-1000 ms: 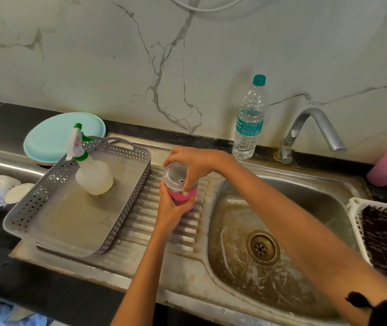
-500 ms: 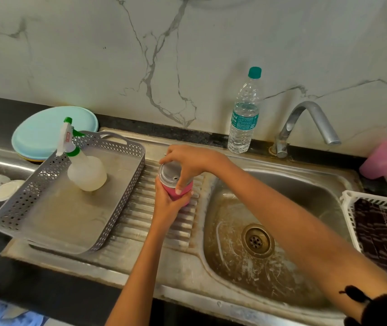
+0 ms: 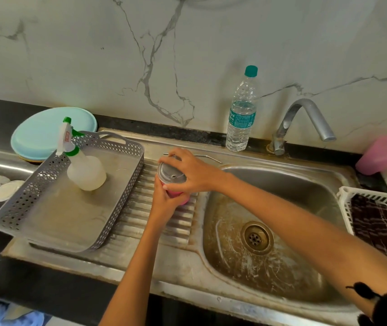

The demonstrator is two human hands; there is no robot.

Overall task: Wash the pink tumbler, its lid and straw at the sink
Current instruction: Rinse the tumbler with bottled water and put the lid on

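Observation:
The pink tumbler [image 3: 179, 194] stands on the ribbed drainboard [image 3: 155, 222], mostly hidden by my hands. My left hand [image 3: 164, 198] grips its body from the near side. Its clear grey lid [image 3: 170, 173] sits on top, tilted toward me, and my right hand [image 3: 191, 171] curls over the lid's far edge with fingers around its rim. A metal straw [image 3: 207, 156] lies flat on the steel just behind my right hand.
The steel sink basin [image 3: 270, 231] with its drain is to the right, the tap [image 3: 305, 121] behind it. A water bottle [image 3: 240, 114] stands at the back. A grey basket [image 3: 70, 196] holds a spray bottle [image 3: 82, 165]. A white basket [image 3: 376, 217] sits far right, a pink cup [image 3: 385, 154] behind it.
Both hands stay on the tumbler and lid. My right hand has shifted round the lid's rim, and the straw behind it has come into sight.

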